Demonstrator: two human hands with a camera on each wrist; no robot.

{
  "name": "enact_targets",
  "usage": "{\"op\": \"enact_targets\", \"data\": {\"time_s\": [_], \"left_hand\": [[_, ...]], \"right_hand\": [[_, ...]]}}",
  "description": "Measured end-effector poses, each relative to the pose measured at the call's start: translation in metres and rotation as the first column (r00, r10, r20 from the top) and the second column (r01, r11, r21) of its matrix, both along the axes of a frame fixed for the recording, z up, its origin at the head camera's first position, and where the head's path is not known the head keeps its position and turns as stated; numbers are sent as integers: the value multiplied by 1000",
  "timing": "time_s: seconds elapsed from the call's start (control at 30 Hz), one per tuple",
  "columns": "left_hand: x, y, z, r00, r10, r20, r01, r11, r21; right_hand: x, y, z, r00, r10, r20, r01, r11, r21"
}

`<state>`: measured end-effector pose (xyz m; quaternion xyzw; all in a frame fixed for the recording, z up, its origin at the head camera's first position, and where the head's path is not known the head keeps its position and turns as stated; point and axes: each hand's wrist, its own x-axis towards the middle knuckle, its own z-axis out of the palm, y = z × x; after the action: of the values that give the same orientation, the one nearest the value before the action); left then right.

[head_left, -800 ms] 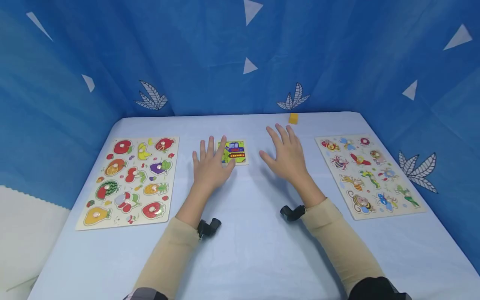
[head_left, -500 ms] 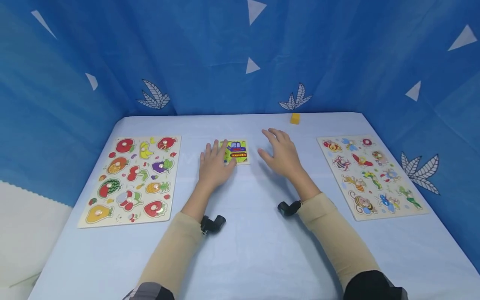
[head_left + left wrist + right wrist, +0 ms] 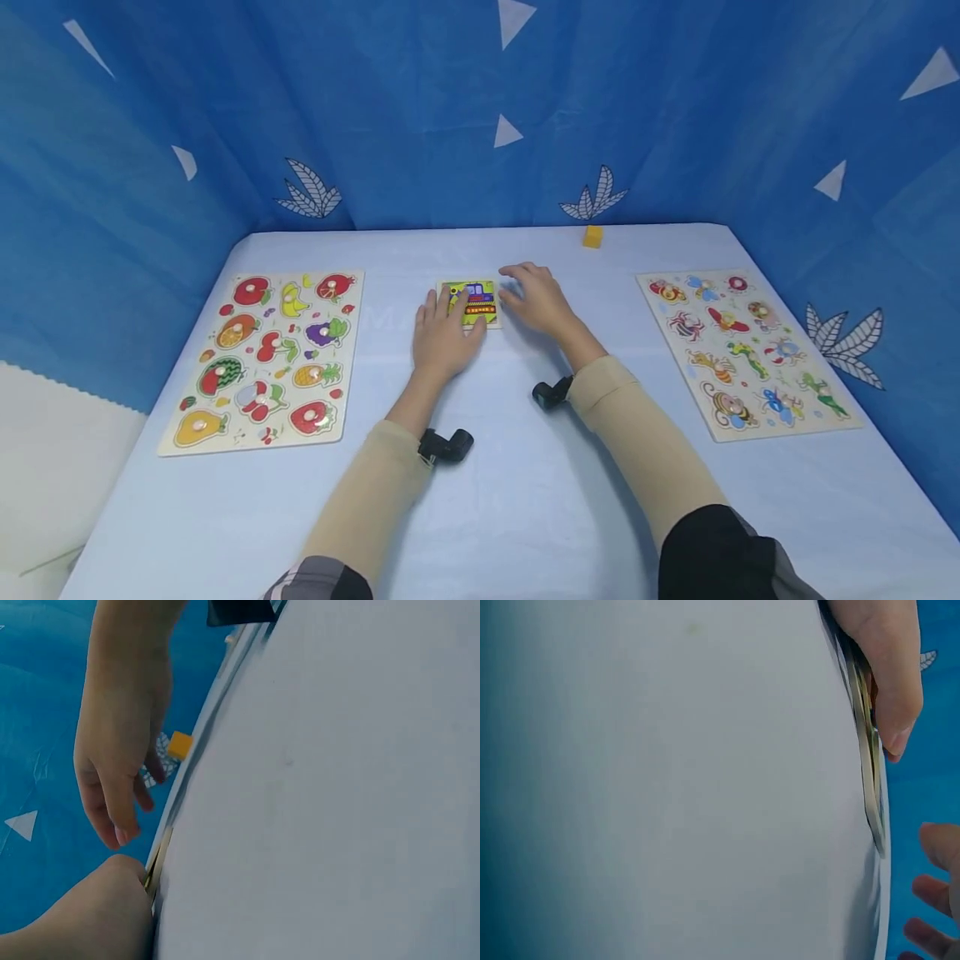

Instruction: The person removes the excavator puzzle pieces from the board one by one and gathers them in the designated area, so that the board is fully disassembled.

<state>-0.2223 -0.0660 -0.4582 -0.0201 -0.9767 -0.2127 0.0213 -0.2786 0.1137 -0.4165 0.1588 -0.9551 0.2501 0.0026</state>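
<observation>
A small square picture puzzle (image 3: pixel 487 321) with a blue and red tracked vehicle on yellow-green lies at the far middle of the table. My left hand (image 3: pixel 444 340) reaches over its left part, fingers spread and nearly straight, hiding some of the picture. In the right wrist view the left thumb (image 3: pixel 897 712) is right at the thin edge of the puzzle (image 3: pixel 868 761). Just off the puzzle's right side hovers my right hand (image 3: pixel 538 302), fingers loosely bent with nothing between them. The left wrist view shows this right hand (image 3: pixel 124 742) hanging above my left hand (image 3: pixel 97 911).
A fruit knob puzzle board (image 3: pixel 343 392) lies on the left, an insect one (image 3: pixel 693 412) on the right. Near the back edge sits a yellow cube (image 3: pixel 592 237). Blue curtain (image 3: pixel 420 108) encloses the white table (image 3: pixel 510 517) at the back and sides.
My right hand has moved left and down to the puzzle's right side, its fingers bending more. The left hand has shifted slightly right, over the puzzle's left part. The puzzle stays put.
</observation>
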Motion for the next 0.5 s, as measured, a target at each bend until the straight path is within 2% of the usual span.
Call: {"op": "enact_targets", "data": {"time_s": [0.2,0.5], "left_hand": [[1,2,-1,1000,2,9,-1,999,-54],[1,1,-3,1000,8,7,-8,997,-78]], "right_hand": [[-11,-11,-6,1000,-1,30,0,1000,16],[-18,-17,-12,999,-15,32,12,996,88]]}}
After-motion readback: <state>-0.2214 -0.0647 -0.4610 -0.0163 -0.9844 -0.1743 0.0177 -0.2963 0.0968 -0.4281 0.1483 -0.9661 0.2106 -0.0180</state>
